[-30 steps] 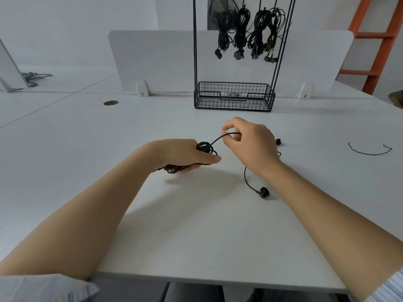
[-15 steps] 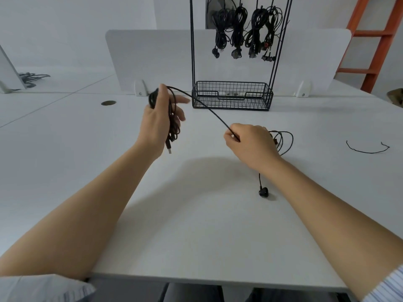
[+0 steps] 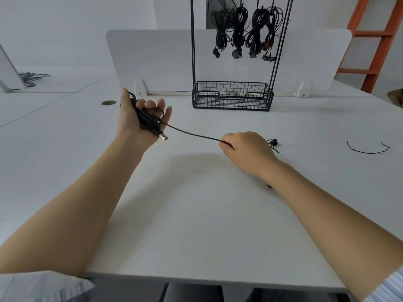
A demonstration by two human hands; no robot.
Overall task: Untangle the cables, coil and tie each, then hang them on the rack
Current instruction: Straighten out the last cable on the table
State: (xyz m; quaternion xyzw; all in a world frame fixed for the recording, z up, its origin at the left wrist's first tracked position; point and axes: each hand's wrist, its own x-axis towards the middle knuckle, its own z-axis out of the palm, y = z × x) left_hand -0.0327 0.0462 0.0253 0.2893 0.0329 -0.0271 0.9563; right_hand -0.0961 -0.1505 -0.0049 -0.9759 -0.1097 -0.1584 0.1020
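Item: thin black USB cable [image 3: 192, 134], loops lying round the spread, slack-fingered left hand [image 3: 130, 120] at 10 o'clock, right hand [image 3: 248, 149] at 3 o'clock pinching the taut strand; risk: a harder pull may drag loops off that hand.

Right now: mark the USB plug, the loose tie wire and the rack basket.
USB plug [image 3: 163, 137]: head view, on its metal tip.
tie wire [image 3: 368, 152]: head view, middle of its curve.
rack basket [image 3: 231, 103]: head view, front mesh wall.
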